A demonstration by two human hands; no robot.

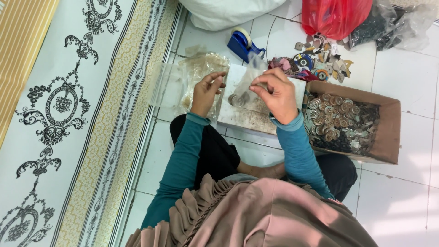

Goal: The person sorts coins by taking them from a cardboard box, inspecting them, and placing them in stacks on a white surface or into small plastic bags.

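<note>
Buttons sit inside a small clear bag (242,89) just left of the cardboard box (388,132) full of shiny buttons (340,121). Right hand (276,93) pinches the bag's top with fingers pressed together. Left hand (206,89) pinches its other edge. If one pinch slips, the bag could tip, and the buttons might spill onto the white board (247,116) under it.

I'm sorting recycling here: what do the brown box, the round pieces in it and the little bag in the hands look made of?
Box: plain brown cardboard, matte, with folded flaps. Round pieces: probably metal, since they glint silvery and bronze; plated plastic is possible. Little bag, held by the right hand with the left hand beside it: thin clear plastic film, see-through and crinkled.
</note>
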